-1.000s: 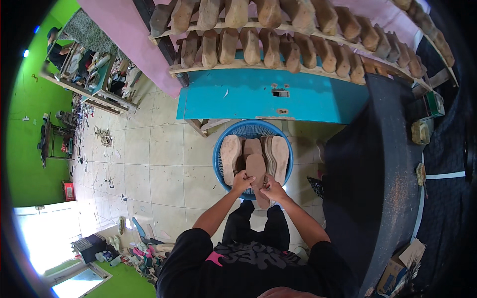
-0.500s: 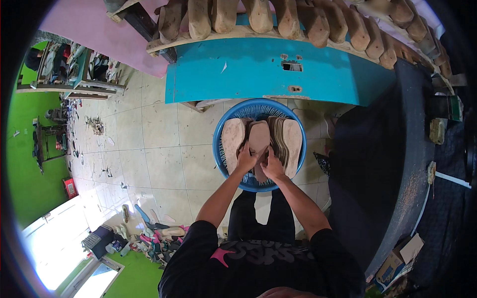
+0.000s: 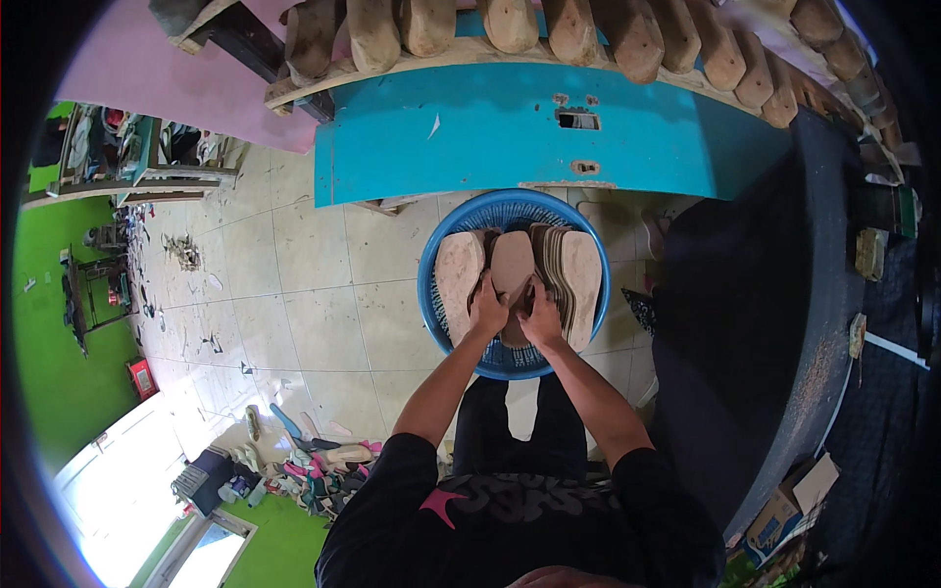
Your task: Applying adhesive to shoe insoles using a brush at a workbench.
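Note:
A round blue plastic basket (image 3: 428, 284) stands on the floor before me, holding several stacks of shoe insoles. One pale stack of insoles (image 3: 456, 274) lies along its left side, and a thick stack of insoles (image 3: 584, 279) leans along the right with its layered edges showing. Between them is a brown insole (image 3: 512, 260), its broad end away from me. My left hand (image 3: 488, 310) grips its left edge near the lower end, fingers curled. Closed at the right edge, my right hand (image 3: 541, 316) pinches the same insole. What lies beneath it is mostly hidden.
Beyond the basket stands a turquoise panel (image 3: 441, 137) under a wooden rack of shoe lasts (image 3: 510, 24). A dark cloth-covered table (image 3: 725, 323) is on the right. Shoe parts (image 3: 323, 470) are heaped at lower left, and scraps (image 3: 183, 252) litter the tiled floor.
The brown insole's broad end has shifted slightly toward the left side. My right hand has slid a little lower and outward along the edge. The view has shifted slightly.

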Tool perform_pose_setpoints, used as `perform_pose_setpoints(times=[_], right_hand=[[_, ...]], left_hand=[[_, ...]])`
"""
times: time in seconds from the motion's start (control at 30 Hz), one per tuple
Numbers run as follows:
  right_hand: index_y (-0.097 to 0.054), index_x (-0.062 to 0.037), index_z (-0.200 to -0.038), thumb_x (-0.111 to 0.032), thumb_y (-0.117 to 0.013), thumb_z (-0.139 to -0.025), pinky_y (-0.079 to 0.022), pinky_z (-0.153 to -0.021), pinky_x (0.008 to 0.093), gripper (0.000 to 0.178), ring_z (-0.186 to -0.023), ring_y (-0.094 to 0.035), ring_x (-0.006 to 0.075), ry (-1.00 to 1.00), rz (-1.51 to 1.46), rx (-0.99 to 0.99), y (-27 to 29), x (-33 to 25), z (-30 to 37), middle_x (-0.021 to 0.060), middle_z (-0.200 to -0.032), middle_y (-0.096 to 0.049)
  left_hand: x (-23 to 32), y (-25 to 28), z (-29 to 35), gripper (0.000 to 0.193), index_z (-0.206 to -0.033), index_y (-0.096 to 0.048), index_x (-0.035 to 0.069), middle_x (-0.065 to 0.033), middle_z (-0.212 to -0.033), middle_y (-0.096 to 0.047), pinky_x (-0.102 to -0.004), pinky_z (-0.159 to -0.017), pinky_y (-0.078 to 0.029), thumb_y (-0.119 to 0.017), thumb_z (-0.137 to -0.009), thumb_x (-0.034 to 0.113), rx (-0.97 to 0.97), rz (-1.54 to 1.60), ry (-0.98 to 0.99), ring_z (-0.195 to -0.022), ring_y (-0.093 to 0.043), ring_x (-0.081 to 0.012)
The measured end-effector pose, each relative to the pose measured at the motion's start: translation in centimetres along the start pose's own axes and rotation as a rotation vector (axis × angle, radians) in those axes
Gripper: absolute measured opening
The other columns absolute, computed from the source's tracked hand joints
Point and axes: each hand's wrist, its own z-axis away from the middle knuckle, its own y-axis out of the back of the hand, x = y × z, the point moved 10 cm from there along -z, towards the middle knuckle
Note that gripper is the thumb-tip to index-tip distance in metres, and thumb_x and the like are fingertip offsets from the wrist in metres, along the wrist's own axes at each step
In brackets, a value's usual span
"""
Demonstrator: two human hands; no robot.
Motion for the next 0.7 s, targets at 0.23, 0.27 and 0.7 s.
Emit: perform_pose_setpoints(times=[0.23,0.27,0.7], right_hand=[[-0.027,-0.0081,-0.130,-0.012,-0.067,-0.073,-0.050,-0.077,0.0490,0.070,-0.091,-0.057,0.0456,-0.153,0.102,-0.053,-0.4,-0.5,-0.1,0.0290,-0.104,-0.052],[-0.027,-0.0070,-0.128,-0.014,-0.067,-0.074,-0.050,-0.076,0.0494,0.068,-0.090,-0.058,0.0455,-0.176,0.149,-0.100,-0.8,-0.4,-0.1,0.0288,-0.104,-0.052],[-0.013,-0.0064,-0.139,-0.012,-0.058,-0.078,-0.051,-0.074,0.0503,0.076,-0.085,-0.062,0.0433,-0.196,0.193,-0.137,-1.8,1.1,0.5,0.0267,-0.102,-0.056]], left_hand=[[0.1,0.8,0.6,0.069,-0.138,-0.020,0.005,-0.0294,-0.113,-0.054,-0.0494,-0.090,-0.042,-0.059,-0.082,0.010,0.092,-0.108,0.083,-0.105,-0.052,-0.0449],[-0.3,0.6,0.6,0.069,-0.138,-0.019,0.006,-0.0295,-0.110,-0.055,-0.0502,-0.089,-0.042,-0.058,-0.082,0.009,0.060,-0.097,0.126,-0.102,-0.054,-0.0455],[0.4,-0.4,1.3,0.067,-0.137,-0.017,0.010,-0.0301,-0.106,-0.057,-0.0501,-0.086,-0.043,-0.057,-0.083,0.007,0.079,-0.109,0.147,-0.100,-0.054,-0.0467]])
